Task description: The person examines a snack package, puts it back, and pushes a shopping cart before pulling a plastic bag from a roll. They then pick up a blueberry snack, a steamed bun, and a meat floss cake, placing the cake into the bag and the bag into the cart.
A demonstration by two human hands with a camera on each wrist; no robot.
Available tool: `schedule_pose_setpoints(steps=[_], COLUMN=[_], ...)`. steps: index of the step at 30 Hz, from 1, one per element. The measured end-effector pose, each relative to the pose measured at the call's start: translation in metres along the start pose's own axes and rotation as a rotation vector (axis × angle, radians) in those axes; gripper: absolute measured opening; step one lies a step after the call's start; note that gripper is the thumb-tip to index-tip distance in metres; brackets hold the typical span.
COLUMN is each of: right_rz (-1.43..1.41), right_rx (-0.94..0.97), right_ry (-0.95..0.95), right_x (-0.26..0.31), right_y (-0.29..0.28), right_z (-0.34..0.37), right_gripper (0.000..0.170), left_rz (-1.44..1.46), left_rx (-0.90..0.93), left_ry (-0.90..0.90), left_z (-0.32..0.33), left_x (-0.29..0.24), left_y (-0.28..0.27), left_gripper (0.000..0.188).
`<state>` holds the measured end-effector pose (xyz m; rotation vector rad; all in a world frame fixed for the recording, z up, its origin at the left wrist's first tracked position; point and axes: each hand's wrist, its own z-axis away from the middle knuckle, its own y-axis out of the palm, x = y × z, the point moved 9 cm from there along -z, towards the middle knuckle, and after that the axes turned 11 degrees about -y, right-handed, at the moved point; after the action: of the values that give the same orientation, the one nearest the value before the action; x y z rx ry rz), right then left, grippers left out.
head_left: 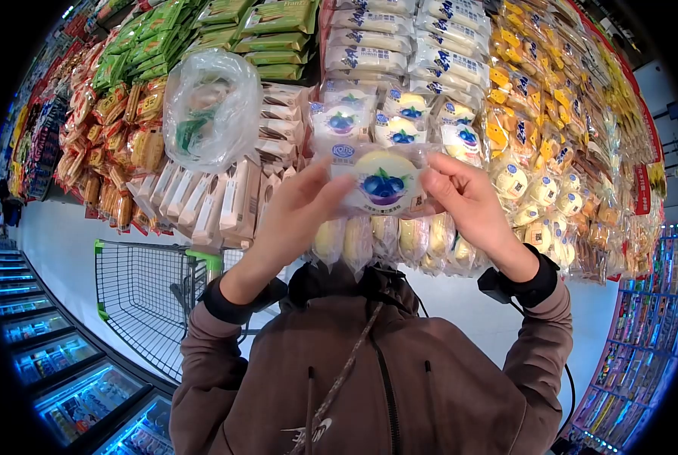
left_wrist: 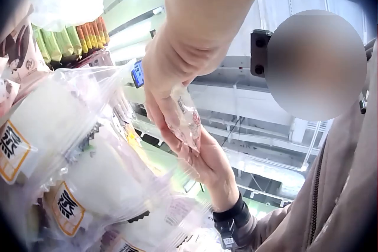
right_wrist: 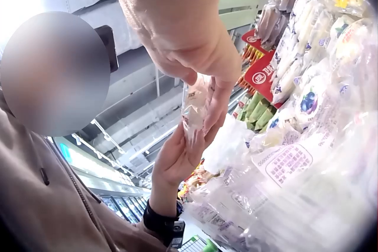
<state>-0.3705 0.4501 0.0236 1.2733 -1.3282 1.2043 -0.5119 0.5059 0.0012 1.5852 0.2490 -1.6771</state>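
A clear-wrapped blueberry cake packet (head_left: 387,182) is held up in front of the chest, its printed berry picture facing the head camera. My left hand (head_left: 302,203) pinches one end, thumb on the printed side. The other end is between the thumb and fingers of my right hand (head_left: 466,199). Seen edge-on in the left wrist view, the packet (left_wrist: 186,119) looks thin and its wrapper shines. Similar blueberry packets (head_left: 403,121) lie behind it on the display, and round wrapped cakes (head_left: 384,239) line the near edge below.
A knotted translucent plastic bag (head_left: 233,83) with something green inside sits on the packets at left. Around it are green packets (head_left: 278,19), orange-brown packets (head_left: 145,144) and yellow packets (head_left: 521,80). A wire shopping cart (head_left: 145,292) stands at lower left, near lit freezers (head_left: 89,390).
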Motion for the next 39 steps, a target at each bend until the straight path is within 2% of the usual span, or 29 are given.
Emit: schedule_pose_setpoints(steps=[5,8,15,18,21,23,24,25,26,27,29,30,31,32,33,36,39], right_rz=[-0.031,-0.005,0.006,-0.058,-0.069,-0.016,0.012,0.158,0.153,0.148,0.105,0.31,0.516,0.723,1.117,1.448,1.371], right_rx=[-0.097,-0.139,-0.139,-0.213,-0.138,-0.051,-0.008,0.072,0.083,0.096,0.072,0.096,0.12,0.143,0.243,0.283,0.33], right_ry=[0.078,0.113,0.086,0.148,0.155,0.069,0.026,-0.046,-0.074,-0.1,-0.181,-0.318,-0.453,-0.585,-0.652,-0.756,-0.759], right_x=[-0.001,-0.006,-0.006,-0.013,-0.024,-0.009,0.002,0.015,0.024,0.031,0.031,0.045,0.06,0.075,0.081,0.08,0.076], right_y=[-0.008,-0.012,-0.014,-0.018,-0.023,-0.017,-0.014,-0.013,-0.011,-0.008,-0.006,-0.002,0.005,0.013,0.026,0.044,0.047], right_z=[0.001,0.002,0.002,0.004,0.005,0.008,0.01,0.012,0.012,0.014,0.02,0.022,0.024,0.028,0.034,0.043,0.044], right_gripper=[0.035,0.039,0.04,0.039,0.038,0.036,0.034,0.022,0.021,0.023,0.035,0.037,0.04,0.042,0.047,0.051,0.052], left_rz=[-0.021,0.09,0.04,0.013,-0.048,-0.069,-0.175,-0.282,-0.391,-0.496,-0.694,-0.793,-0.769,-0.774,-0.778,-0.84,-0.906], left_rx=[0.007,0.055,0.052,0.042,0.059,0.11,0.127,0.144,0.159,0.173,0.174,0.173,0.191,0.173,0.155,0.163,0.249], left_ry=[-0.083,-0.065,-0.058,-0.062,-0.08,-0.036,-0.017,0.003,0.028,0.115,0.162,0.183,0.264,0.269,0.274,0.377,0.533], left_z=[0.001,0.003,0.003,0.003,0.005,0.013,0.018,0.025,0.029,0.033,0.041,0.044,0.046,0.047,0.048,0.054,0.06], left_x=[0.008,0.003,0.007,0.012,0.015,0.01,0.007,0.002,-0.002,-0.01,-0.01,-0.01,-0.017,-0.016,-0.015,-0.016,-0.019], left_y=[0.003,0.009,0.004,0.001,0.001,0.01,0.012,0.013,0.016,0.023,0.029,0.032,0.041,0.042,0.043,0.055,0.071], left_gripper=[0.036,0.038,0.039,0.038,0.035,0.034,0.033,0.034,0.034,0.037,0.042,0.045,0.05,0.051,0.053,0.055,0.055])
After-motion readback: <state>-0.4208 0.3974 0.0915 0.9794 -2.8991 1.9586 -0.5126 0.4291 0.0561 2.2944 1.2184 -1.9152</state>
